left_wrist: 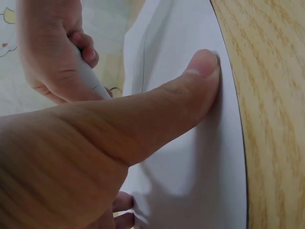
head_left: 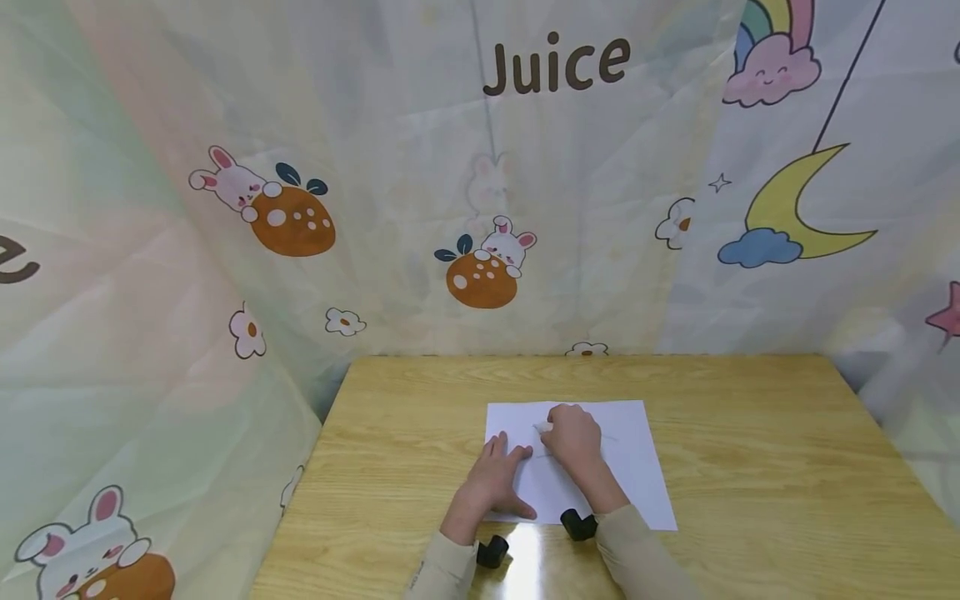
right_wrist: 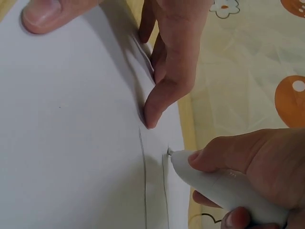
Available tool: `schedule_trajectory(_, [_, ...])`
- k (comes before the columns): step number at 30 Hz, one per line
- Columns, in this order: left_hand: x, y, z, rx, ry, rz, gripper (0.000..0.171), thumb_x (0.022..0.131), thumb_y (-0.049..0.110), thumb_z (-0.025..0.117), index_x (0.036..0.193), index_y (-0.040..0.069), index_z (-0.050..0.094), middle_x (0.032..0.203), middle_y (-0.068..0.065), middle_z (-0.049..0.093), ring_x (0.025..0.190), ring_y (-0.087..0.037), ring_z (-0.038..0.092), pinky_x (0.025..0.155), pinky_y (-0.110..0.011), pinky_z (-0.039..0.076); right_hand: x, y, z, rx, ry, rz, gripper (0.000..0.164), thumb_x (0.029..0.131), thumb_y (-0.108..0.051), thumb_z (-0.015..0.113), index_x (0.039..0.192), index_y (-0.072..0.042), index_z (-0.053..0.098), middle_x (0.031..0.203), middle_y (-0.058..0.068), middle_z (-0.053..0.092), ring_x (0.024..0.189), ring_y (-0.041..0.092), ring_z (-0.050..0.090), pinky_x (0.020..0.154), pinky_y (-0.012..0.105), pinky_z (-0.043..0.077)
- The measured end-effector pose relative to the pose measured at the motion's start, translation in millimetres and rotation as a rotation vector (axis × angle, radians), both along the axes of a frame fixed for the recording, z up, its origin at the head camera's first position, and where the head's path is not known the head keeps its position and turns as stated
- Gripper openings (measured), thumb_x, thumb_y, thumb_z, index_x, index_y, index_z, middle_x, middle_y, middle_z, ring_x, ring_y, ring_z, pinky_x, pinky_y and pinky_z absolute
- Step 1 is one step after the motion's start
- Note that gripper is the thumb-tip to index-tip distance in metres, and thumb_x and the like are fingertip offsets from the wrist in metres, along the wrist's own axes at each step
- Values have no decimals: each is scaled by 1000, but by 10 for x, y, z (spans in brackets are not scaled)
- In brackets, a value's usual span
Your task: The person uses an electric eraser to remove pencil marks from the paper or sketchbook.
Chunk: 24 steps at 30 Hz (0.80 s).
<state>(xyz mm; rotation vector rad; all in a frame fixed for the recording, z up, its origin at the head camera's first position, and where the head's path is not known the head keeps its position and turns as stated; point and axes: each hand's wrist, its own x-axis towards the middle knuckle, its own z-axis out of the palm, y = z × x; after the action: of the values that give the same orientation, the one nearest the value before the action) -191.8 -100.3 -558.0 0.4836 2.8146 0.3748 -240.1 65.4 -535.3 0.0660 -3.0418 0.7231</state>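
A white sheet of paper (head_left: 633, 475) lies on the wooden table. My left hand (head_left: 495, 482) rests on its left part with the fingers spread; in the left wrist view its thumb (left_wrist: 202, 67) presses near the paper's edge. My right hand (head_left: 576, 437) grips a thick white pen-shaped tool (right_wrist: 214, 183) with a small metal tip. That tip touches the paper near its far edge, at the end of a thin dark line (right_wrist: 165, 191). Another roughly parallel line (right_wrist: 144, 181) runs beside it. Whether the lines are drawn or cut, I cannot tell.
Black wrist-worn pieces (head_left: 492, 552) sit by both sleeves. Beyond the table (head_left: 405, 467) hangs a pale printed curtain (head_left: 390, 208) with rabbits, fruit and flowers, close to the far edge. More curtain hangs at the left and right sides.
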Motion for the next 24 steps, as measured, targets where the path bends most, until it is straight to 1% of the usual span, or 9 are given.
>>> schedule_trajectory(2, [1, -7, 10, 9, -6, 4, 98, 57, 51, 91, 141, 20, 51, 152, -25, 27, 139, -40, 26, 106, -50, 35, -2, -5, 5, 1, 5, 5, 16, 74, -16, 79, 86, -5, 75, 78, 8, 70, 65, 25, 64, 54, 42, 53])
schedule_trajectory(5, [5, -13, 15, 14, -22, 6, 97, 58, 51, 90, 141, 20, 51, 153, -25, 26, 140, -40, 25, 106, -51, 35, 1, -6, 14, 13, -11, 1, 16, 74, -15, 79, 86, -5, 76, 78, 8, 70, 64, 26, 64, 53, 42, 52])
schedule_trajectory(11, [16, -4, 22, 13, -22, 1, 97, 59, 51, 90, 142, 21, 50, 153, -25, 26, 140, -40, 25, 107, -51, 34, -22, -13, 29, 18, -20, 12, 17, 75, -15, 77, 89, -5, 76, 82, 8, 70, 70, 29, 65, 57, 43, 53])
schedule_trajectory(15, [43, 17, 28, 11, -32, -7, 97, 59, 51, 90, 142, 21, 50, 152, -25, 27, 140, -40, 25, 107, -51, 34, -6, -1, 29, 21, -41, 13, 15, 75, -16, 77, 86, -5, 75, 78, 8, 69, 64, 24, 62, 54, 42, 52])
schedule_trajectory(17, [40, 12, 24, 4, -25, -7, 97, 58, 52, 90, 142, 21, 50, 152, -25, 27, 140, -39, 26, 106, -51, 35, -3, -6, 28, 21, -38, 17, 15, 74, -16, 78, 85, -5, 75, 77, 7, 69, 63, 24, 62, 53, 42, 52])
schedule_trajectory(21, [12, -16, 23, -6, -10, -2, 98, 58, 52, 90, 141, 21, 50, 152, -25, 27, 139, -39, 26, 106, -51, 35, -42, -30, 24, 11, -27, 23, 17, 74, -16, 78, 87, -5, 75, 80, 7, 70, 67, 26, 64, 55, 43, 53])
schedule_trajectory(24, [0, -29, 17, -1, -18, 0, 98, 58, 53, 90, 142, 21, 50, 152, -25, 27, 140, -39, 26, 106, -51, 35, -60, -34, 37, 20, -47, 16, 17, 74, -17, 78, 86, -5, 75, 79, 7, 70, 67, 26, 64, 56, 43, 53])
